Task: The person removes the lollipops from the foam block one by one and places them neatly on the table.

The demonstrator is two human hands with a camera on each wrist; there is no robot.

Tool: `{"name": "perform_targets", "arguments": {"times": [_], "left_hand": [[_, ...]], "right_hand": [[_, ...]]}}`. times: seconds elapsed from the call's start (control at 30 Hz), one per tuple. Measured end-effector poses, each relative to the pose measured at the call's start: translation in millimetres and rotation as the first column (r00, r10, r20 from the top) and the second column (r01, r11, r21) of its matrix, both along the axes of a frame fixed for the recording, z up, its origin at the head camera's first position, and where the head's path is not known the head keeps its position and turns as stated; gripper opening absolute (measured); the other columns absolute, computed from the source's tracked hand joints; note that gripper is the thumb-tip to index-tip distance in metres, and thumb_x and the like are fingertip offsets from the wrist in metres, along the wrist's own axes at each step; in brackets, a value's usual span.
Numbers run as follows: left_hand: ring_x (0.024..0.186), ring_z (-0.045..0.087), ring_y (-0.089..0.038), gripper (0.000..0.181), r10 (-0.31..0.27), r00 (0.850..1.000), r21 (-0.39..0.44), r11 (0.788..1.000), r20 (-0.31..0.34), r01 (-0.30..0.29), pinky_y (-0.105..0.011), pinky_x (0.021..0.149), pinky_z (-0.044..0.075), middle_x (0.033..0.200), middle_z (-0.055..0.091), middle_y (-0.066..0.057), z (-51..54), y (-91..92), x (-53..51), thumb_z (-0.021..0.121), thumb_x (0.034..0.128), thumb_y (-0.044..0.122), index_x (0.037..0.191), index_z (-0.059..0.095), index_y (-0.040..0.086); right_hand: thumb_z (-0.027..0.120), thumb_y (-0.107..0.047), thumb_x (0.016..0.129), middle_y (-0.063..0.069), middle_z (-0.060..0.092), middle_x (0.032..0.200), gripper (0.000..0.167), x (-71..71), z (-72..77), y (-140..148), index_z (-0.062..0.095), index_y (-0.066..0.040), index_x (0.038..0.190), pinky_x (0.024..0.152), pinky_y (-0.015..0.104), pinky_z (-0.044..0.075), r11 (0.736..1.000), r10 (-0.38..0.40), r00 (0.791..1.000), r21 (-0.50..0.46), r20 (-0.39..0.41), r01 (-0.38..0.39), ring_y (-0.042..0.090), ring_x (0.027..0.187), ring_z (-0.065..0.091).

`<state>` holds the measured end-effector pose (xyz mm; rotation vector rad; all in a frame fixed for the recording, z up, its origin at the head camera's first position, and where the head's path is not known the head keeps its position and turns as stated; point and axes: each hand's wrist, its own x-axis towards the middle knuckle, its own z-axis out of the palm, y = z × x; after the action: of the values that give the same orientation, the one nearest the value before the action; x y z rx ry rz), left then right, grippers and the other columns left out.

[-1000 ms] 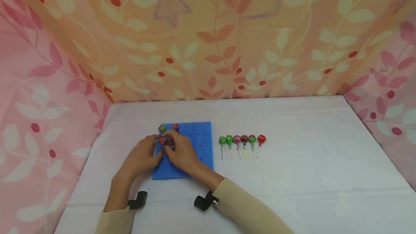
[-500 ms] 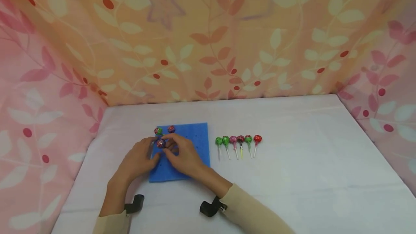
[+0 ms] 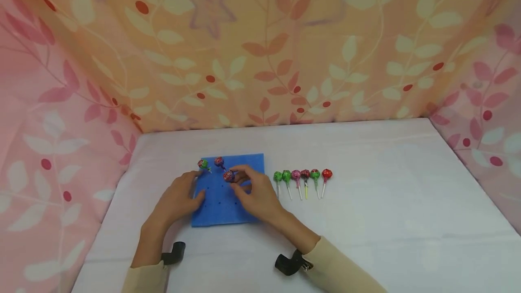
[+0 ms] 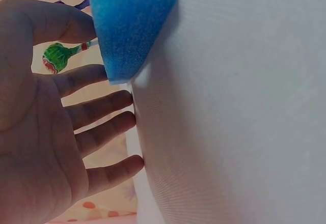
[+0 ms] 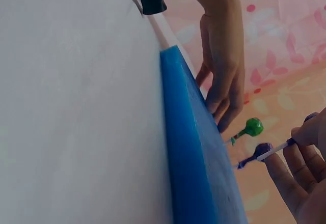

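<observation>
My right hand (image 3: 262, 198) pinches a purple-red wrapped lollipop (image 3: 229, 176) above the blue foam board (image 3: 228, 215). Its white stick (image 5: 273, 152) shows in the right wrist view, clear of the board. Along the board's left edge lies my left hand (image 3: 176, 199), thumb and fingers extended and touching the foam's side. Two lollipops stand in the back row of the board: a green-and-red lollipop (image 3: 202, 164) at the left corner and a purple-red lollipop (image 3: 219, 161) beside it. Small holes dot the foam surface.
Right of the board, several lollipops lie in a row on the white cloth, among them a green lollipop (image 3: 286, 175), a pink lollipop (image 3: 296, 174) and a red lollipop (image 3: 327, 174). Patterned curtains (image 3: 244, 58) enclose the table's back and sides.
My right hand has moved to the right with the lollipop, from near the board's left edge towards its middle. The left hand stays at the edge.
</observation>
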<state>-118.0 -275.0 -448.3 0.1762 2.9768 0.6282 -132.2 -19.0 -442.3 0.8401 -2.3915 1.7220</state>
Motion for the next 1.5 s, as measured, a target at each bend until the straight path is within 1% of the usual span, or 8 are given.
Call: {"name": "perform_targets", "arguments": {"times": [0.2, 0.33, 0.53, 0.7, 1.1, 1.27, 1.37, 1.5], "left_hand": [[0.144, 0.049, -0.051, 0.063, 0.011, 1.000, 0.000, 1.000, 0.023, -0.011, -0.070, 0.118, 0.042, 0.156, 0.052, -0.028, 6.2, 1.9, 2.2, 0.063, 0.0997, 0.027, 0.154, 0.047, -0.001], [0.144, 0.049, -0.051, 0.062, 0.000, 1.000, 0.003, 1.000, 0.018, 0.000, -0.071, 0.117, 0.042, 0.156, 0.052, -0.028, 8.2, 3.9, 1.2, 0.063, 0.1000, 0.026, 0.153, 0.048, -0.001], [0.144, 0.049, -0.052, 0.062, 0.005, 1.000, -0.002, 1.000, 0.029, -0.005, -0.071, 0.117, 0.042, 0.156, 0.052, -0.029, 6.8, 4.5, -0.3, 0.063, 0.1000, 0.027, 0.154, 0.047, -0.001], [0.145, 0.047, -0.052, 0.063, 0.006, 0.999, 0.005, 1.000, 0.036, -0.007, -0.071, 0.118, 0.041, 0.157, 0.050, -0.028, 4.7, 2.9, -2.8, 0.061, 0.1007, 0.028, 0.155, 0.045, 0.000], [0.143, 0.049, -0.052, 0.063, -0.006, 0.999, 0.001, 1.000, 0.032, 0.006, -0.071, 0.117, 0.042, 0.155, 0.052, -0.029, 4.8, 1.2, -1.0, 0.064, 0.1001, 0.027, 0.154, 0.046, -0.001], [0.144, 0.049, -0.052, 0.063, -0.005, 1.000, -0.002, 1.000, 0.030, 0.005, -0.071, 0.117, 0.042, 0.155, 0.052, -0.029, 3.4, -0.2, -1.3, 0.063, 0.1002, 0.027, 0.154, 0.046, -0.001], [0.144, 0.048, -0.051, 0.063, -0.001, 0.999, 0.004, 1.000, 0.033, 0.001, -0.071, 0.118, 0.041, 0.156, 0.051, -0.028, 2.2, -1.0, -1.6, 0.062, 0.1006, 0.028, 0.155, 0.046, 0.000], [0.145, 0.048, -0.051, 0.062, 0.000, 1.000, 0.008, 1.000, 0.027, 0.000, -0.070, 0.119, 0.041, 0.156, 0.052, -0.027, 1.2, -1.9, -2.2, 0.062, 0.1009, 0.029, 0.154, 0.046, 0.001]], "right_hand": [[0.075, -0.003, 0.095, 0.009, 0.075, 0.101, 0.035, -1.1, 1.9, 19, 0.067, -0.007, 0.129, 0.076, 0.028, 0.066, 0.999, -0.034, 0.999, 0.000, -0.013, 0.034, 0.020, 0.095, 0.074], [0.076, -0.002, 0.093, 0.009, 0.075, 0.099, 0.036, 0.1, 2.4, 33, 0.068, -0.007, 0.128, 0.074, 0.027, 0.066, 0.997, -0.074, 0.997, 0.000, -0.013, 0.074, 0.020, 0.093, 0.074], [0.076, -0.001, 0.093, 0.009, 0.075, 0.100, 0.038, 0.8, 4.6, 55, 0.066, -0.006, 0.129, 0.075, 0.023, 0.065, 0.995, -0.096, 0.995, 0.002, -0.016, 0.096, 0.020, 0.094, 0.074], [0.077, 0.000, 0.092, 0.009, 0.075, 0.101, 0.040, -0.9, 4.6, 71, 0.065, -0.007, 0.130, 0.075, 0.022, 0.065, 0.989, -0.145, 0.989, 0.001, -0.009, 0.146, 0.020, 0.093, 0.074], [0.078, 0.000, 0.091, 0.008, 0.076, 0.101, 0.041, -0.8, -0.4, 95, 0.066, -0.009, 0.130, 0.074, 0.030, 0.066, 0.979, -0.204, 0.979, 0.026, 0.008, 0.204, 0.019, 0.092, 0.075], [0.078, -0.002, 0.093, 0.008, 0.076, 0.103, 0.042, -2.1, 1.4, 107, 0.067, -0.011, 0.132, 0.075, 0.027, 0.065, 0.970, -0.243, 0.970, 0.030, 0.014, 0.243, 0.018, 0.091, 0.073], [0.078, -0.002, 0.093, 0.009, 0.076, 0.103, 0.041, -4.3, 3.4, 117, 0.068, -0.011, 0.131, 0.074, 0.022, 0.063, 0.965, -0.263, 0.964, 0.012, 0.041, 0.263, 0.017, 0.090, 0.072], [0.077, 0.001, 0.092, 0.012, 0.075, 0.102, 0.041, -7.8, 7.1, 130, 0.068, -0.010, 0.130, 0.071, 0.022, 0.063, 0.959, -0.281, 0.957, -0.002, 0.068, 0.282, 0.014, 0.088, 0.071]]}}
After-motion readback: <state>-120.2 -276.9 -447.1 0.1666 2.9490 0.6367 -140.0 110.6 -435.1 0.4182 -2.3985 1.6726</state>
